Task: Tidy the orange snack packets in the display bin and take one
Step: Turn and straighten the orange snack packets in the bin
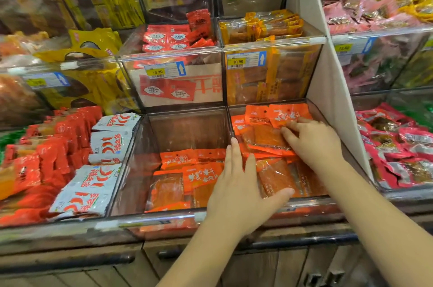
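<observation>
Two clear display bins hold orange snack packets in the head view. The left bin (131, 169) has several packets (180, 174) piled at its front right. The right bin (332, 122) is filled with orange packets (262, 139), some standing at the back. My left hand (239, 188) lies flat with straight fingers across the divider between the bins, its thumb on a packet (276, 176) in the right bin. My right hand (311, 139) rests on the packets in the right bin, its fingers spread over one with white lettering (288, 114).
White chili packets (93, 183) and red packets (49, 153) fill the bins to the left. Pink and red packets (398, 146) lie in the bin to the right past a white divider panel (328, 80). Upper bins carry price tags (246, 60). Wooden cabinet doors (257, 263) stand below.
</observation>
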